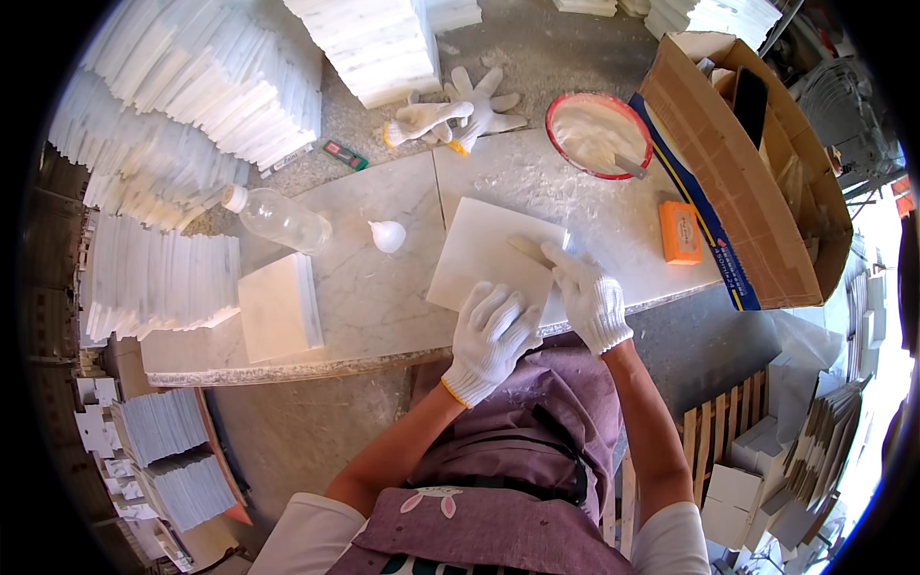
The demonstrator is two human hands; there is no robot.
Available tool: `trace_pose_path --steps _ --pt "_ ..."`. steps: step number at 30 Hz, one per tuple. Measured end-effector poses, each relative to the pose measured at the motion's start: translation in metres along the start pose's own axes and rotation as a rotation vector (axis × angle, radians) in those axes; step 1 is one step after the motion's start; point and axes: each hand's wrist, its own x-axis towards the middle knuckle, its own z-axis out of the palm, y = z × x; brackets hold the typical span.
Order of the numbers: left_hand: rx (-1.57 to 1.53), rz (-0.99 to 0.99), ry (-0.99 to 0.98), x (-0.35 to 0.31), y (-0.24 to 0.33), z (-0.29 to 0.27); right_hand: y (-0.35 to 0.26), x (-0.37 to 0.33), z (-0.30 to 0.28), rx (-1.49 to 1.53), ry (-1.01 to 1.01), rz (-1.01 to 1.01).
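A square white tile lies tilted at an angle on the marble-like worktop in front of me. My left hand, in a white knitted glove, rests on the tile's near part with its fingers laid out over it. My right hand, gloved the same way, is at the tile's right edge with its fingers bent together. From its fingers a flat greyish-beige piece reaches over the tile; whether it is a small tool or a stained glove finger, I cannot make out.
A red-rimmed bowl of white paste holds a scraper. Nearby are an orange box, a cardboard box, spare gloves, a clear bottle, a white bulb-shaped thing and stacked tiles.
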Motion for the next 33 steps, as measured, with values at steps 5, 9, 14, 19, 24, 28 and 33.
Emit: trace_pose_path --steps 5,9,14,19,24,28,33 --pt "0.003 0.011 0.000 0.001 0.000 0.002 -0.005 -0.001 0.000 0.019 -0.046 0.080" --pt "0.016 0.012 0.004 0.001 0.000 0.001 0.000 -0.003 0.001 0.019 -0.055 0.047" --pt "0.037 0.020 0.015 0.001 0.000 0.003 -0.005 -0.009 -0.002 0.001 -0.108 0.038" --pt "0.017 0.004 0.000 0.003 0.001 0.000 -0.004 -0.004 -0.011 0.076 -0.184 0.052" --pt "-0.014 0.019 0.042 0.002 0.000 0.003 0.007 0.020 -0.012 0.119 -0.149 0.057" --pt "0.001 0.010 0.023 -0.001 0.000 0.002 0.004 0.004 -0.008 0.102 -0.200 -0.042" --pt "-0.048 0.022 0.086 -0.002 -0.003 0.006 0.009 0.025 -0.015 0.124 -0.228 -0.001"
